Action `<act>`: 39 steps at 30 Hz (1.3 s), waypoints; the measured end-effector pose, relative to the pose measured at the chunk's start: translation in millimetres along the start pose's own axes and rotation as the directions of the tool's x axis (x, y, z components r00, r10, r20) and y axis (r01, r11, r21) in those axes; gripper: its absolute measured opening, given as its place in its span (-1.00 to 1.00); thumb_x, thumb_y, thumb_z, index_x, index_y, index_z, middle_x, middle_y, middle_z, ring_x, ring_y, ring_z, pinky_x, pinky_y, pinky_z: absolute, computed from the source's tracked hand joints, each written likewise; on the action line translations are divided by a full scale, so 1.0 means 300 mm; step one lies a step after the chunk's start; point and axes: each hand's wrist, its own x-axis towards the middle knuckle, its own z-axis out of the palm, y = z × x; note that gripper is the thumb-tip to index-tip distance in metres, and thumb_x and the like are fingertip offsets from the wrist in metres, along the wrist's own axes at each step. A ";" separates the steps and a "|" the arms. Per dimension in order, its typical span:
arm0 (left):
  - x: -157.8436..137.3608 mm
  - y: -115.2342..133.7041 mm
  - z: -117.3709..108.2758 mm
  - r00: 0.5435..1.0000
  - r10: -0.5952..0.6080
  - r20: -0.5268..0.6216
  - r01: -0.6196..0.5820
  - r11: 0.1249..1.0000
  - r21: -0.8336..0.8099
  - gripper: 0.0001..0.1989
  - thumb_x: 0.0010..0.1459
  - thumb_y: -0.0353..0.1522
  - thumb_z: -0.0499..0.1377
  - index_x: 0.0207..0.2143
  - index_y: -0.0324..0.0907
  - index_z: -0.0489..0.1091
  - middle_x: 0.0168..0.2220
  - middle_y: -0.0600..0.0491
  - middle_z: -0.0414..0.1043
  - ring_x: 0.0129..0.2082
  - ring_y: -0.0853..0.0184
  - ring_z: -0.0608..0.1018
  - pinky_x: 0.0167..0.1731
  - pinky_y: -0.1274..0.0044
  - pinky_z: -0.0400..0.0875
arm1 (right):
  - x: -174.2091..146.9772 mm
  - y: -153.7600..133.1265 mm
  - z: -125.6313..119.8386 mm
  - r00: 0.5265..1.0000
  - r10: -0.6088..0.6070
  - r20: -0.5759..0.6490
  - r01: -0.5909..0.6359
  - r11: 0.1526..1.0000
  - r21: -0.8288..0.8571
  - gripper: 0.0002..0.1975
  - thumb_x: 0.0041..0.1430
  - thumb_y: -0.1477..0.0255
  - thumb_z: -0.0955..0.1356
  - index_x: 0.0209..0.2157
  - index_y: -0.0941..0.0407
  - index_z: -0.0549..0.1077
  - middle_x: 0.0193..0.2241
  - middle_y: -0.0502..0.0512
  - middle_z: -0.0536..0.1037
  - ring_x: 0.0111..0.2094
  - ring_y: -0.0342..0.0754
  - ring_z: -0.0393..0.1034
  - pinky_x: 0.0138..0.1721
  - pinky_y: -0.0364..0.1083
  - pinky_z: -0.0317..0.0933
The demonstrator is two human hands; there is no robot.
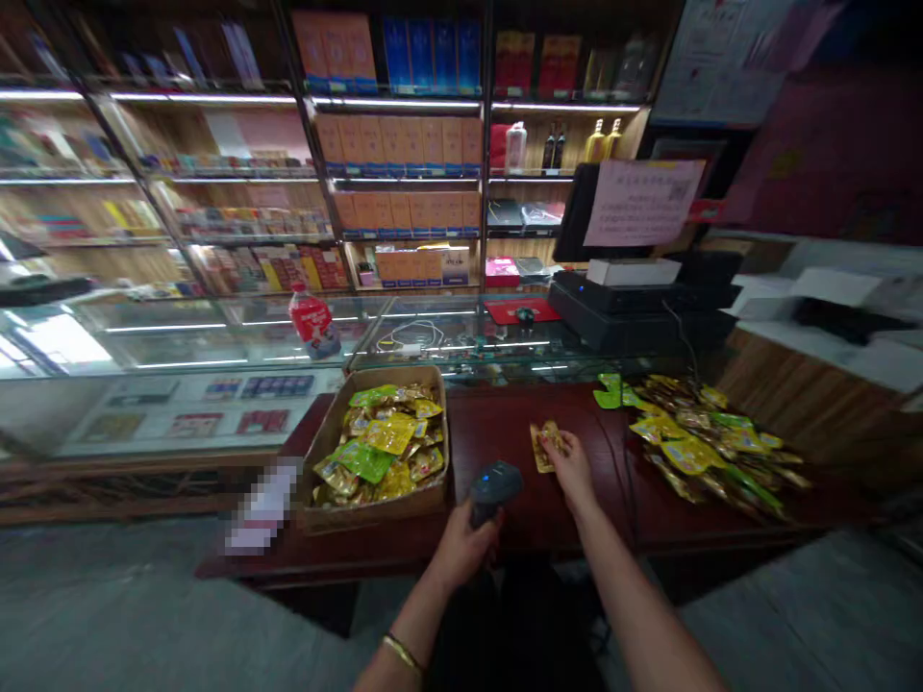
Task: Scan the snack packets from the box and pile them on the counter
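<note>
Wrapped round the handle of a dark barcode scanner (496, 481) with a small blue light is my left hand (462, 548). The scanner's head points away from me, over the table's front part. My right hand (573, 471) pinches a gold snack packet (542, 450) just above the dark red table. To the left stands an open cardboard box (439, 495), filled with gold, yellow and green snack packets (389, 432). A loose pile of similar packets (692, 457) lies on the table to the right of my right hand.
Behind the table (483, 413) runs a glass display counter (404, 336) with a red-labelled bottle (314, 322) on it. A monitor (577, 211) with a paper sheet stands on a black cash drawer (635, 312) at the right. A cable crosses the table beside the pile.
</note>
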 end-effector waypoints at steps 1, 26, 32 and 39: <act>-0.001 0.005 -0.003 1.000 0.009 0.015 -0.009 1.000 0.003 -0.63 0.12 -0.08 0.23 -0.26 -0.21 0.35 -0.65 0.20 0.33 -0.73 0.44 0.37 -0.74 0.63 0.26 | -0.010 -0.001 -0.006 1.000 -0.012 -0.008 0.013 1.000 0.026 -0.67 0.33 0.31 0.41 0.06 0.13 0.45 0.01 0.13 0.53 -0.08 0.03 0.51 -0.07 0.10 0.45; -0.004 0.036 -0.003 0.997 0.071 0.040 -0.066 0.992 -0.108 -0.59 -0.01 -0.05 0.30 -0.40 -0.18 0.33 -0.67 0.18 0.34 -0.77 0.45 0.35 -0.77 0.63 0.24 | -0.020 -0.051 0.032 0.986 0.034 0.163 -0.080 0.956 0.283 -0.63 0.35 0.27 0.39 0.11 0.11 0.42 0.07 0.16 0.51 -0.04 0.06 0.50 -0.04 0.13 0.44; 0.009 0.033 -0.011 0.998 0.052 0.046 -0.048 0.996 -0.078 -0.62 -0.01 -0.07 0.29 -0.38 -0.18 0.33 -0.68 0.19 0.34 -0.77 0.43 0.36 -0.77 0.62 0.24 | -0.026 -0.060 0.033 0.988 0.041 0.147 -0.085 0.948 0.306 -0.63 0.35 0.27 0.39 0.11 0.11 0.43 0.06 0.16 0.51 -0.04 0.05 0.50 -0.04 0.13 0.44; 0.018 0.027 -0.015 0.997 0.037 0.069 -0.033 0.998 -0.052 -0.64 0.00 -0.09 0.28 -0.38 -0.18 0.32 -0.67 0.17 0.36 -0.76 0.43 0.37 -0.79 0.63 0.24 | -0.022 -0.057 0.033 0.989 0.049 0.142 -0.093 0.942 0.324 -0.63 0.35 0.27 0.39 0.10 0.11 0.43 0.05 0.15 0.51 -0.05 0.05 0.50 -0.05 0.12 0.44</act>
